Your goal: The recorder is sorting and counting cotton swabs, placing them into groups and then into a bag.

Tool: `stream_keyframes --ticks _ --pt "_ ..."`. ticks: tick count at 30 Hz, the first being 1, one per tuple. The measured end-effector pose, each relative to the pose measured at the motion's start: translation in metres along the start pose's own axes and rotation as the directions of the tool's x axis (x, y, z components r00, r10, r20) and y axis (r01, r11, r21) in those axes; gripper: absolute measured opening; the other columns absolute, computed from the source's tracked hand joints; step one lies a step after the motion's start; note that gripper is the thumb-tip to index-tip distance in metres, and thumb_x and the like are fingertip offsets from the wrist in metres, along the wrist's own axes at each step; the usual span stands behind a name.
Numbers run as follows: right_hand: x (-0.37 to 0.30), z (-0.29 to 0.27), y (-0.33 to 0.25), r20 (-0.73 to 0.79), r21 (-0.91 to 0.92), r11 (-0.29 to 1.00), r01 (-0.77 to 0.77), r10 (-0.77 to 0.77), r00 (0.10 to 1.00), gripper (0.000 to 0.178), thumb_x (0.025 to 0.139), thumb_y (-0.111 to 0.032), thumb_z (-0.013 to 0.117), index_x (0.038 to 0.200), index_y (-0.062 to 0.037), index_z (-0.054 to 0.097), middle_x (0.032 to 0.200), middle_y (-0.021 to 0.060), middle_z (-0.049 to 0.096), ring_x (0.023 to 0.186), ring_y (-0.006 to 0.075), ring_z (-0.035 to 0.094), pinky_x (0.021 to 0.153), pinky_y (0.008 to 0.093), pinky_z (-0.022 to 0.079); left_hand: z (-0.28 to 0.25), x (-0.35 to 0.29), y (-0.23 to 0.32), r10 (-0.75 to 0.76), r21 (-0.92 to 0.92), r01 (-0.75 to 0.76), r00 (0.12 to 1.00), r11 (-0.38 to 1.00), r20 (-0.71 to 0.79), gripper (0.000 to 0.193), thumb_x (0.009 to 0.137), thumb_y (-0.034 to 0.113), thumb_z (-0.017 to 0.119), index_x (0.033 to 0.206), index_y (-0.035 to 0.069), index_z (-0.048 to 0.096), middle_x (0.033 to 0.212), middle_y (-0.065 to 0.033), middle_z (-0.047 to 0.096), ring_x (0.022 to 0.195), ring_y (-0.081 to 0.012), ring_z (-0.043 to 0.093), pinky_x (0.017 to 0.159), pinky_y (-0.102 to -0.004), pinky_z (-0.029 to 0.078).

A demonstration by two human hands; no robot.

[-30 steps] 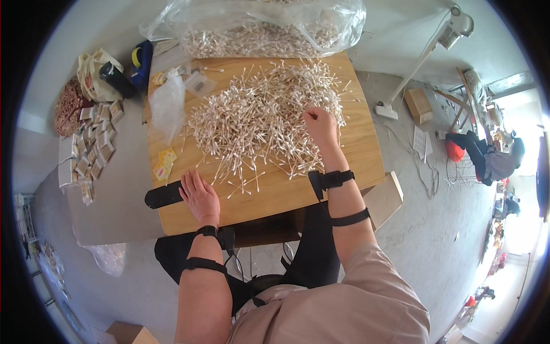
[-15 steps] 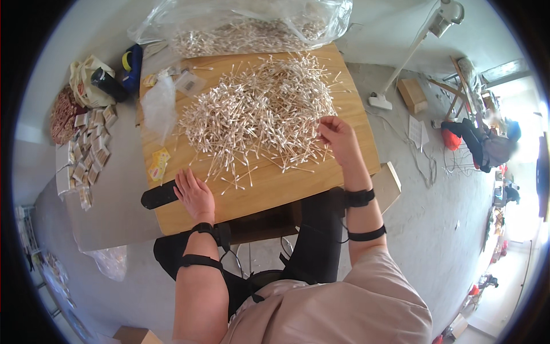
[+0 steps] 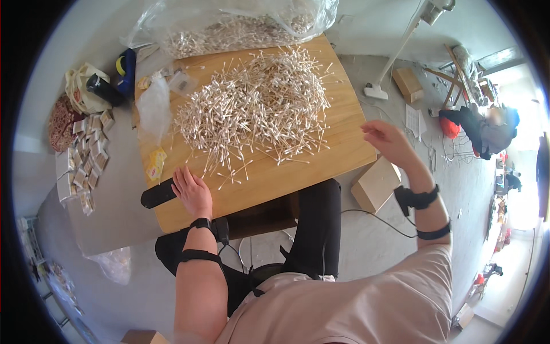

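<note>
Cotton swabs (image 3: 252,109) with white tips lie in a big loose heap on the wooden table (image 3: 321,166). My left hand (image 3: 193,192) rests flat near the table's front left corner, fingers stretched out, beside a black rounded bar (image 3: 157,195). Beyond the table's right edge, my right hand (image 3: 391,143) hangs in the air with its fingers loosely bent and apart; no swab shows in it. A yellow packet (image 3: 155,163) lies ahead of my left hand.
At the back, a clear plastic bag (image 3: 240,34) holds more swabs. Several small packs (image 3: 86,155) lie at the left near a dark bottle (image 3: 106,90) and a tape dispenser (image 3: 127,71). A cardboard box (image 3: 375,183) stands below the table's right edge. A person (image 3: 495,129) sits far right.
My right hand has left the right edge of the swab heap and moved right, past the table edge; its pinched fingers have loosened. My left hand stays in place. The view has shifted slightly.
</note>
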State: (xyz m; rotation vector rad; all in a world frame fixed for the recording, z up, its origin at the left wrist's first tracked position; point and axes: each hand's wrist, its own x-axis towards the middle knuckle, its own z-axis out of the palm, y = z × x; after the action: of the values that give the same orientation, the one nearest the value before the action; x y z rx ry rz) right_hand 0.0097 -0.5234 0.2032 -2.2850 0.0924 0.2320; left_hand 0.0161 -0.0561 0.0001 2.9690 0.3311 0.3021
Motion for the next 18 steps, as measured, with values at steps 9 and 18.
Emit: stream_keyframes --ticks 9,18 --pt "-0.048 -0.047 0.028 -0.035 -0.206 0.972 -0.108 0.103 0.994 0.019 0.088 -0.006 0.061 0.105 0.0012 0.063 0.089 0.0051 0.066 0.083 0.0119 0.061 0.076 0.0270 0.050 0.007 0.003 0.002 0.008 0.038 -0.008 1.000 0.999 -0.022 0.039 0.095 0.020 0.042 0.133 0.009 0.046 0.143 -0.0110 0.041 0.136 -0.0286 0.033 0.110 -0.0506 0.027" --pt "0.045 0.124 0.036 -0.329 0.711 0.687 0.148 0.139 0.934 0.017 0.095 -0.010 0.056 0.104 0.0028 0.061 0.084 0.0048 0.064 0.071 0.0108 0.062 0.062 0.0235 0.049 0.013 -0.001 -0.003 -0.008 0.047 0.010 0.999 0.999 -0.032 0.039 0.095 0.021 0.042 0.133 0.010 0.045 0.143 -0.0095 0.041 0.136 -0.0275 0.033 0.110 -0.0475 0.026"
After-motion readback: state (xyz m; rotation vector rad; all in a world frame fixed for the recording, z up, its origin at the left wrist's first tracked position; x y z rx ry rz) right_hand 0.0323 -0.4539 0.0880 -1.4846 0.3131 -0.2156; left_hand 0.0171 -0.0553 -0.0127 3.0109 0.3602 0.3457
